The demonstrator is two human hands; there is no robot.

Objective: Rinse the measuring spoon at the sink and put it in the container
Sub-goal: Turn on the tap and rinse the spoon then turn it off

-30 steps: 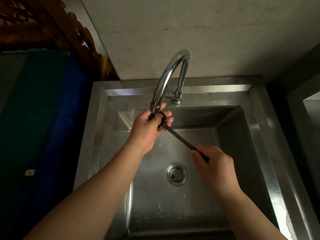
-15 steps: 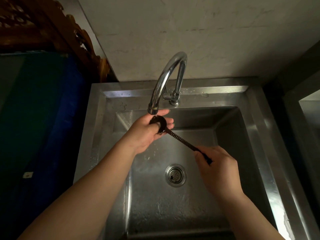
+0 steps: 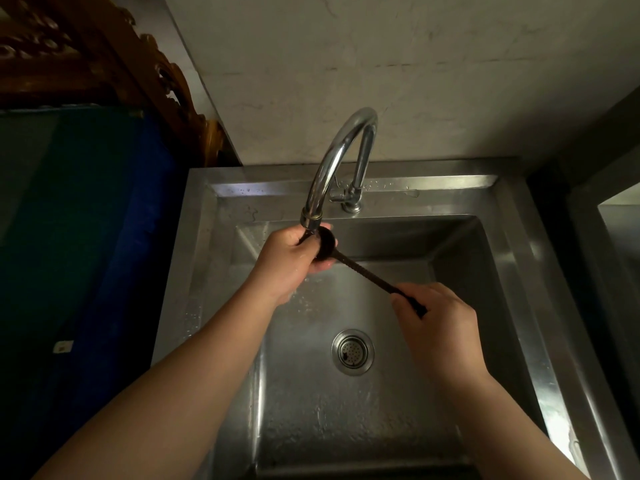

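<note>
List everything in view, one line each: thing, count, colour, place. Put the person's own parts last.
measuring spoon: one, dark, bowl under the faucet spout, handle slanting down to the right
faucet: one, chrome gooseneck, on the back ledge of the sink
sink: one, stainless steel, centre of view, wet with droplets
drain strainer: one, silver, middle of the basin floor
wall: one, off-white and marked, behind the sink
carved wooden piece: one, brown, upper left
blue surface: one, dark blue-green, left of the sink
left hand: one, cupping the spoon's bowl at the spout
right hand: one, gripping the handle's end
</note>
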